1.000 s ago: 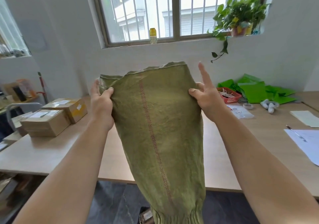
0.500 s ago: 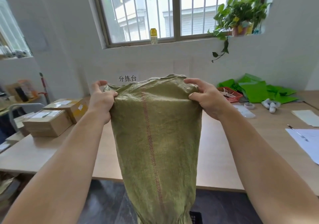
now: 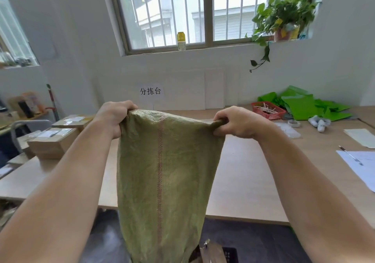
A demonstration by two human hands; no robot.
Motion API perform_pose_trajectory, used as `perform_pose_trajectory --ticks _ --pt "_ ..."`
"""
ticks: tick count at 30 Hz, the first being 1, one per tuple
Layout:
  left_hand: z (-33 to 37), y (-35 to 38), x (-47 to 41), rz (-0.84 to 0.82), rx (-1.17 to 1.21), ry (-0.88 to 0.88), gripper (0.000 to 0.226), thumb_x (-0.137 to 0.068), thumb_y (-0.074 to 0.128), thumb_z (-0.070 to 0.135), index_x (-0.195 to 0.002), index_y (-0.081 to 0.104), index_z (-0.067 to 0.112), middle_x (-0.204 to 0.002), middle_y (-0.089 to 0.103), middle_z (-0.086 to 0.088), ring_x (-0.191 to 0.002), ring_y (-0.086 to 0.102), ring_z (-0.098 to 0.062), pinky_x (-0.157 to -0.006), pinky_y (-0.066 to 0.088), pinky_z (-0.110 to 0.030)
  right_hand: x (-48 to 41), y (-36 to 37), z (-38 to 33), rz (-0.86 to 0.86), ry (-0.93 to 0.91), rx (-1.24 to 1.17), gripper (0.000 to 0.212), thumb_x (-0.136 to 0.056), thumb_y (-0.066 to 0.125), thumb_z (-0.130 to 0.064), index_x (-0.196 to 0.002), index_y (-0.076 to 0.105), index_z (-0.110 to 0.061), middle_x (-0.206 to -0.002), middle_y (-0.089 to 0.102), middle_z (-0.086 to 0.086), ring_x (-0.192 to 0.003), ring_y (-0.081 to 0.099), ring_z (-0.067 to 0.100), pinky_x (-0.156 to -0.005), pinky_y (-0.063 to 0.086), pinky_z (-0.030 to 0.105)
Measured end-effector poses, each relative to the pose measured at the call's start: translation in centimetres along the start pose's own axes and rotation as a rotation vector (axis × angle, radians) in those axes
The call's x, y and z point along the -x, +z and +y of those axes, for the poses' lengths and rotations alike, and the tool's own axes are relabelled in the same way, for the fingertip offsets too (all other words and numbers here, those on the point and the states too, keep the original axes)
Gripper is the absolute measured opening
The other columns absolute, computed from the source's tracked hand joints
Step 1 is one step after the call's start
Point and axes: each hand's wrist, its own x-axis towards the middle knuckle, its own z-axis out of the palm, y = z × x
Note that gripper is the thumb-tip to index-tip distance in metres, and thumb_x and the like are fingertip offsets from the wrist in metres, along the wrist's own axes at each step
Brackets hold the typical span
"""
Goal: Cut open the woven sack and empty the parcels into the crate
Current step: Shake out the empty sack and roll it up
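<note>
Your left hand [image 3: 113, 118] and right hand [image 3: 241, 122] clutch the woven sack's [image 3: 162, 171] top corners, dangling it off the table's [image 3: 243, 181] near edge (crate's out of shot), so sloppy shaking could scatter parcels.

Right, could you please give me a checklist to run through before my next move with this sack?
1. Left hand grips one top corner of the sack: ok.
2. Right hand grips the other corner: ok.
3. Sack hangs down in front of the table: ok.
4. Sack fully emptied: cannot tell; its lower end is out of frame.
5. Crate beneath the sack: cannot tell; only what looks like a parcel shows at the bottom edge.
6. Pen and papers apart from the sack: ok.
</note>
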Motion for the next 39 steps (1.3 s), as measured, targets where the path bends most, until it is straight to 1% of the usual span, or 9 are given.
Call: perform_pose_trajectory --ticks 3,8,12,15,19,24,29,35,39 --pt "0.2 -0.7 1.1 -0.219 -0.001 0.027 0.019 -0.071 0.083 0.025 -0.069 0.075 0.008 -0.067 0.071 -0.004 -0.053 0.068 -0.014 -0.057 0.059 -0.027 -0.5 0.2 1.0 0.194 -0.045 -0.243 0.007 -0.086 0.070 -0.006 -0.088 0.069 0.000 -0.096 0.059 0.009 -0.090 0.061 0.027 -0.085 0.052 0.042" --pt "-0.7 -1.9 2.3 -0.593 -0.319 0.183 0.094 -0.024 0.097 0.043 -0.108 0.068 0.011 -0.094 0.076 0.005 -0.091 0.070 -0.009 -0.081 0.055 -0.022 -0.3 0.3 2.6 0.304 -0.050 -0.903 0.015 -0.091 0.059 0.006 -0.084 0.061 -0.009 -0.078 0.054 0.009 -0.075 0.053 0.021 -0.074 0.045 0.037" --pt "-1.1 -0.9 2.5 -0.476 -0.707 0.320 0.045 -0.054 0.080 0.024 -0.096 0.071 0.012 -0.092 0.072 -0.004 -0.089 0.065 -0.017 -0.080 0.050 -0.028 -0.6 1.3 2.4 0.384 0.004 -0.891 0.016 -0.096 0.056 0.000 -0.090 0.058 -0.014 -0.074 0.053 0.006 -0.065 0.053 0.017 -0.064 0.049 0.037" --pt "-1.3 -0.7 2.4 -0.422 -0.584 0.320 0.026 -0.069 0.073 0.012 -0.095 0.075 0.010 -0.091 0.073 -0.005 -0.087 0.064 -0.016 -0.091 0.050 -0.035 -0.9 1.6 1.8 0.473 0.030 -0.882 0.011 -0.099 0.053 -0.003 -0.100 0.054 -0.014 -0.077 0.056 0.003 -0.064 0.051 0.012 -0.057 0.045 0.029" --pt "-1.8 -0.2 2.5 -0.423 -0.224 0.183 0.017 -0.090 0.060 0.004 -0.097 0.073 0.013 -0.086 0.075 0.003 -0.079 0.068 -0.009 -0.082 0.051 -0.030 -1.8 1.5 2.2 0.588 0.072 -1.011 0.020 -0.097 0.060 -0.006 -0.113 0.052 -0.015 -0.098 0.064 0.010 -0.089 0.062 0.022 -0.080 0.052 0.034" --pt "-2.9 0.7 2.0 -0.288 0.139 0.102 0.012 -0.093 0.060 0.012 -0.099 0.071 0.014 -0.086 0.076 -0.003 -0.077 0.071 -0.017 -0.074 0.058 -0.031 -1.2 1.2 3.2 0.385 -0.056 -1.220 0.104 -0.069 0.082 -0.028 -0.155 0.024 -0.019 -0.139 0.051 0.010 -0.123 0.058 0.026 -0.101 0.051 0.038" --pt "-3.7 1.3 0.5 -0.170 0.292 0.069 0.027 -0.093 0.063 0.016 -0.118 0.057 0.009 -0.098 0.070 -0.009 -0.080 0.069 -0.020 -0.067 0.057 -0.034 0.0 1.9 3.4 0.025 -0.081 -0.841 0.093 -0.083 0.074 0.001 -0.153 0.028 -0.040 -0.137 0.048 -0.002 -0.119 0.057 0.017 -0.097 0.052 0.028" --pt "-3.7 1.5 -0.5 0.001 0.139 0.019 0.021 -0.093 0.059 0.007 -0.084 0.047 0.023 -0.081 0.056 -0.004 -0.063 0.051 -0.017 -0.055 0.042 -0.031 -0.5 1.5 2.9 -0.047 -0.021 -0.123 0.078 -0.076 0.083 -0.025 -0.144 0.047 -0.035 -0.132 0.047 -0.003 -0.120 0.048 0.018 -0.099 0.046 0.031" --pt "-3.4 0.9 -0.3 -0.031 0.022 -0.035 0.026 -0.087 0.051 0.003 -0.062 0.051 0.011 -0.064 0.042 -0.009 -0.056 0.042 -0.021 -0.055 0.036 -0.032 -0.5 1.4 1.7 0.072 -0.027 0.002 0.036 -0.084 0.078 -0.024 -0.119 0.070 -0.020 -0.103 0.053 -0.006 -0.106 0.052 0.018 -0.081 0.046 0.021"
